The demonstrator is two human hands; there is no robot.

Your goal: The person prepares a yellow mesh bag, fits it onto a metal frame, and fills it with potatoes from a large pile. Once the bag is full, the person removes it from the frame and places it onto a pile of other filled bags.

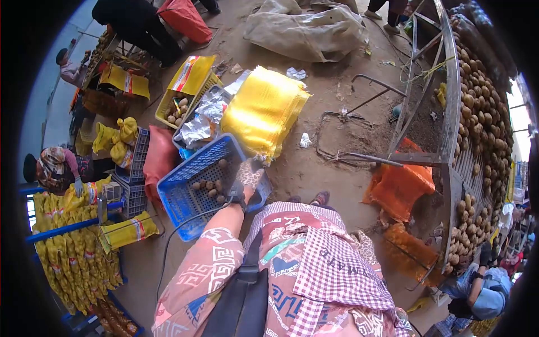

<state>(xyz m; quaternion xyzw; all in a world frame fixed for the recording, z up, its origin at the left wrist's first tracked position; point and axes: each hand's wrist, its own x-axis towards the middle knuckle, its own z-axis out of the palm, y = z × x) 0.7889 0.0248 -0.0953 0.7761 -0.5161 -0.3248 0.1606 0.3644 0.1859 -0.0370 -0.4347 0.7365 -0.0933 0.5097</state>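
Note:
My left hand [248, 174], in a leopard-print glove, reaches over the right side of a blue crate [185, 178], its fingertips at the lower edge of a stack of yellow mesh bags [264, 109]. Its fingers look bent at the bags' edge, and the grip is too small to make out. Several potatoes [210, 188] lie in the blue crate. My right hand [365, 247], gloved alike, hangs low beside the checked apron, its fingers partly hidden and blurred.
Potatoes cover a metal sorting rack [449, 129] at the right. A bent metal stand [337, 154] and an orange sack [400, 185] lie on the floor. Filled yellow bags [76, 253] stand at the left. Co-workers are at the left and lower right.

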